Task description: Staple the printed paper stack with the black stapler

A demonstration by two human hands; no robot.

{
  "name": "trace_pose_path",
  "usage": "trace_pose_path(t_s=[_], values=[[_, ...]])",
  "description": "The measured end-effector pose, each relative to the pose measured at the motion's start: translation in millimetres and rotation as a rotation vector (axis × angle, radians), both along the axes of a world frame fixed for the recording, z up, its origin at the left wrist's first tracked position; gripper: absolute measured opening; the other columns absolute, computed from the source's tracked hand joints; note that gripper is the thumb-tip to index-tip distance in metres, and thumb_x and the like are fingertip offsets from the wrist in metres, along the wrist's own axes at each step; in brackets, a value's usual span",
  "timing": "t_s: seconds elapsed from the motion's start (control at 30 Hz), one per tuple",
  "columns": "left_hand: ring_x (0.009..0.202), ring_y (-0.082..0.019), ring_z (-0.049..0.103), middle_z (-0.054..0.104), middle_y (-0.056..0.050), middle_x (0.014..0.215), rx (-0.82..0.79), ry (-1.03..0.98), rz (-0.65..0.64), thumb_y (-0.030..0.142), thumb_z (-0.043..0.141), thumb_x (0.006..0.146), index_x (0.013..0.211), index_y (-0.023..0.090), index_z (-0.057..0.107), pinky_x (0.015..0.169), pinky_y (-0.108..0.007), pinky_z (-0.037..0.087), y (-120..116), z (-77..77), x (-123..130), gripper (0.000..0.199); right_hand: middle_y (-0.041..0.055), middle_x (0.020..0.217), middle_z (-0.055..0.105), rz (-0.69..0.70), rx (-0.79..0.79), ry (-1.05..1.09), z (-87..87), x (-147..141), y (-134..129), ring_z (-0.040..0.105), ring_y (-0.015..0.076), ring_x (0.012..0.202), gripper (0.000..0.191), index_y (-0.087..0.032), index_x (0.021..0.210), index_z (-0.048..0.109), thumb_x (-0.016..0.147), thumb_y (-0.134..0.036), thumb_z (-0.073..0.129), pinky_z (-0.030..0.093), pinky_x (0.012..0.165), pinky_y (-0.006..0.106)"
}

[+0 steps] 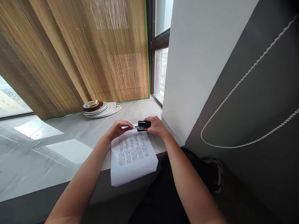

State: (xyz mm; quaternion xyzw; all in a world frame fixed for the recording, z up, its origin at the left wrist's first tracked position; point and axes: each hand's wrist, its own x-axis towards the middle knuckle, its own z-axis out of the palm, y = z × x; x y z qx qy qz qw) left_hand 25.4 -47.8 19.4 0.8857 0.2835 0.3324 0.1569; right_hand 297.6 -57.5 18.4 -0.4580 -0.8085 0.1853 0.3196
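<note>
A black stapler (pixel 144 124) is gripped in my right hand (pixel 156 125), above the far edge of the printed paper (pixel 133 152). My left hand (pixel 119 128) is at the paper's far left part, its fingers pressed together and reaching to the stapler's front end. Whether those fingers pinch the paper's edge or a small part of the stapler is too small to tell. The paper lies on the grey tiled ledge, and its near end hangs over the ledge's front edge.
Stacked plates (pixel 95 109) stand on the ledge (pixel 77 130) at the back, beside a bamboo blind (pixel 93 56). A white wall (pixel 193 62) and a hanging bead chain (pixel 216 116) are on the right. A shoe (pixel 218 174) shows below.
</note>
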Motion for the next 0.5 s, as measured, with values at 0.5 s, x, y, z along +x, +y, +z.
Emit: trace_pose_path(t_s=[0.5], values=[[0.085, -0.020, 0.071, 0.075, -0.002, 0.090, 0.022, -0.047, 0.168, 0.042, 0.079, 0.088, 0.094, 0.022, 0.066, 0.086, -0.035, 0.055, 4.0, -11.6, 12.2, 0.025, 0.0002, 0.093, 0.077, 0.197, 0.036, 0.078, -1.4, -12.1, -1.3, 0.069, 0.0182, 0.083, 0.027, -0.024, 0.102, 0.078, 0.076, -0.021, 0.084, 0.048, 0.077, 0.027]])
